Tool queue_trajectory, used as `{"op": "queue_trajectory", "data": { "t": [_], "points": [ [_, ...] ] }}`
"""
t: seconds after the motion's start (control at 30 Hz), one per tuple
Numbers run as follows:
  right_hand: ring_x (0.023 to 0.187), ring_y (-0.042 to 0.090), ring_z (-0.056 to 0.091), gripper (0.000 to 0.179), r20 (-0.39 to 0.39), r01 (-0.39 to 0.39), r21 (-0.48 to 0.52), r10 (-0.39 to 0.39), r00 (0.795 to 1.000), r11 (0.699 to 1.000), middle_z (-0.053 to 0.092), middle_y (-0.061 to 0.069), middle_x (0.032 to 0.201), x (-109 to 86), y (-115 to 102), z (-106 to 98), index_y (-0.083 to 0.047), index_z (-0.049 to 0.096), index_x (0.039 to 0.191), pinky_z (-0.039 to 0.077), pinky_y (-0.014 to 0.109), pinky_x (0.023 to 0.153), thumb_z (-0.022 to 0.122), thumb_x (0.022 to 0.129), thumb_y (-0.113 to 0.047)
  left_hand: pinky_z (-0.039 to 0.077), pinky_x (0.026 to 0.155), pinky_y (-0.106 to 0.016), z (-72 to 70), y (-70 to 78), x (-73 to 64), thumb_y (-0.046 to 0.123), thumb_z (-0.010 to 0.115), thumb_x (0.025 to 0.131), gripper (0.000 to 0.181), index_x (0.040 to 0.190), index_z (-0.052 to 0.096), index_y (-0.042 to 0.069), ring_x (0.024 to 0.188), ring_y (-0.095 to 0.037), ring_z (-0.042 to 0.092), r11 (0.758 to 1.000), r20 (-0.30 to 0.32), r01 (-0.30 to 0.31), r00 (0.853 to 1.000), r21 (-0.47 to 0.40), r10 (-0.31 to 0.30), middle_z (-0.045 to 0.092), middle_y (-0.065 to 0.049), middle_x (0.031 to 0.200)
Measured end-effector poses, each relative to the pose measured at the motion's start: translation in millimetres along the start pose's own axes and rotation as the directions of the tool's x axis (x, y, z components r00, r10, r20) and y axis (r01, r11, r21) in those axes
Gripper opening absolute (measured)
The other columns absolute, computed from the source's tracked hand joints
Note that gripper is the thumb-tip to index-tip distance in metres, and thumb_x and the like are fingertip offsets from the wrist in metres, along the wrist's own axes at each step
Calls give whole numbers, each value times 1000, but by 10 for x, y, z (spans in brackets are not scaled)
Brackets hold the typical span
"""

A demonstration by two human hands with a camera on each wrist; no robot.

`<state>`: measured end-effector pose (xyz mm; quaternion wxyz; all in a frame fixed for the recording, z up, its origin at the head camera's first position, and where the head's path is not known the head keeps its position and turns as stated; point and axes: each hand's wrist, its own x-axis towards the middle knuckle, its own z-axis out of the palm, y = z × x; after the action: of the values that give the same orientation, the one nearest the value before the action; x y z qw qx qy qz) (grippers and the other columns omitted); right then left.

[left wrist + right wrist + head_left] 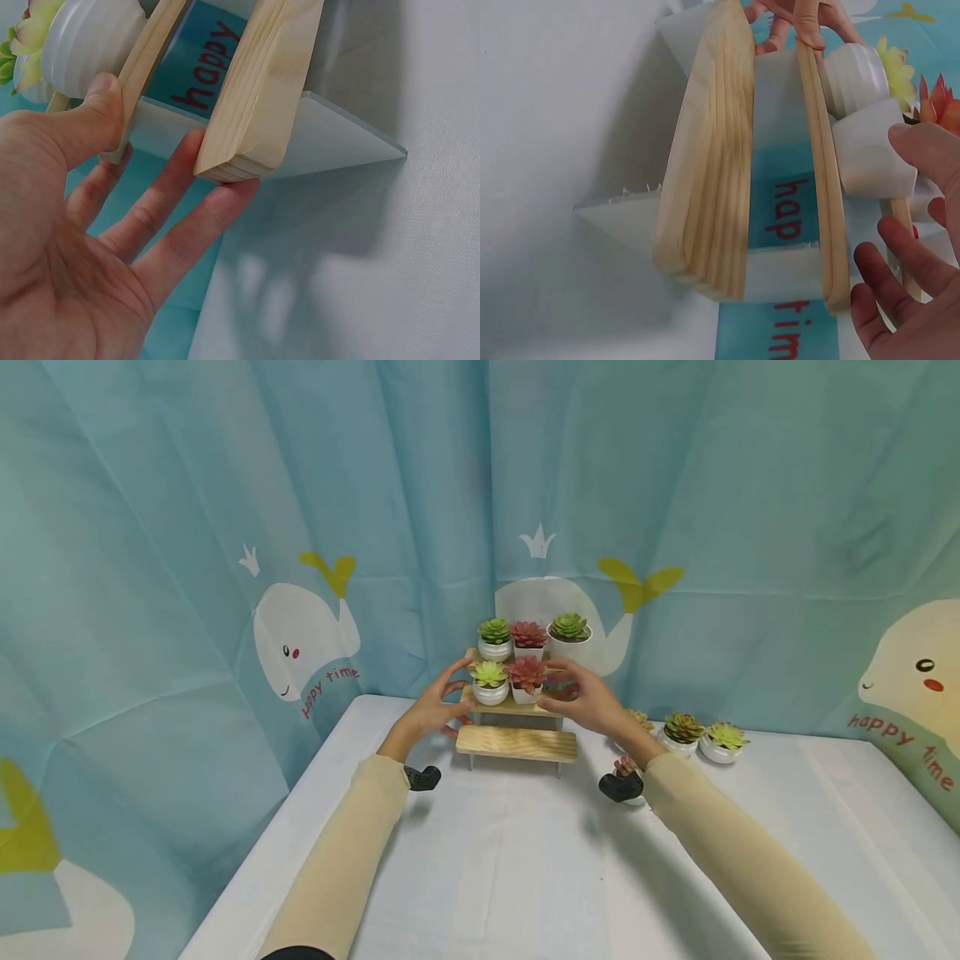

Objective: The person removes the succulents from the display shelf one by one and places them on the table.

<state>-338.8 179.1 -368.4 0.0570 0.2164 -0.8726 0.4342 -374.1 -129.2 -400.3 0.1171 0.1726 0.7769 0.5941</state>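
A three-tier wooden plant stand (517, 742) holds potted succulents on its upper two boards; the lowest board is bare. My left hand (431, 706) is at the stand's left end, gripping the middle board (154, 60) with the thumb on its edge and fingers reaching toward the lowest board. Beside that thumb sits a white pot with a yellow-green succulent (491, 675). My right hand (588, 697) is at the right end, fingers loosely spread. Its thumb is right by the white pot (874, 150) of a red succulent (527, 674) on the middle board.
The top board carries a green succulent (494, 632), a red one (528, 635) and a larger white pot (572, 647). Several potted succulents (682, 731) stand on the white table (525, 860) at right, partly behind my right forearm. A blue whale-print curtain (420, 527) hangs behind.
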Motion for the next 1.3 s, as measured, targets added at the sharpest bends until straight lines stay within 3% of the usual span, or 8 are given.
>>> {"op": "queue_trajectory", "data": {
  "t": [0.27, 0.53, 0.73, 1.1, 1.3],
  "points": [
    [107, 37, 68, 71, -14, 0, -19, 0, 1000, 1000, 63, 23, 133, 29, -21, 75, -7, 46, 154, 55, 54, 90, 80, 93, -20, 60, 67, -56, 4, -2, 18, 10, 65, 103, 79, 160, 25, 48, 93, -41, 70, 1000, 3, 2, 1000, 2, -2, 24, -17, 166],
    [108, 37, 68, 66, -29, -37, -25, 36, 999, 999, 60, 23, 138, 40, -31, 143, -2, 49, 150, 56, 53, 91, 79, 93, -19, 59, 70, -59, 4, -12, 16, 10, 65, 103, 79, 160, 25, 47, 117, -50, 63, 1000, 7, 13, 1000, -11, -13, 21, -15, 168],
    [106, 36, 69, 60, -44, -25, -17, 24, 999, 1000, 63, 22, 133, 68, -40, 169, 0, 53, 145, 56, 51, 91, 78, 94, -18, 59, 72, -59, 3, -10, 9, 10, 65, 103, 79, 160, 25, 49, 100, -45, 70, 1000, 3, 22, 1000, -14, -22, 21, -15, 168],
    [108, 35, 68, 60, -45, -40, -3, 40, 998, 999, 63, 20, 132, 56, -66, 220, -1, 54, 144, 56, 51, 92, 78, 94, -22, 57, 74, -65, -1, -36, 7, 11, 65, 103, 79, 160, 25, 47, 111, -52, 64, 1000, 7, -1, 1000, -9, 1, 21, -17, 168],
    [109, 35, 67, 58, -48, -37, 16, 38, 998, 999, 63, 19, 132, 71, -62, 231, -2, 54, 142, 56, 50, 93, 78, 94, -22, 58, 74, -63, -12, -39, 2, 12, 64, 104, 78, 161, 24, 48, 91, -37, 72, 1000, 11, -11, 1000, 12, 11, 21, -18, 167]
  ]
}}
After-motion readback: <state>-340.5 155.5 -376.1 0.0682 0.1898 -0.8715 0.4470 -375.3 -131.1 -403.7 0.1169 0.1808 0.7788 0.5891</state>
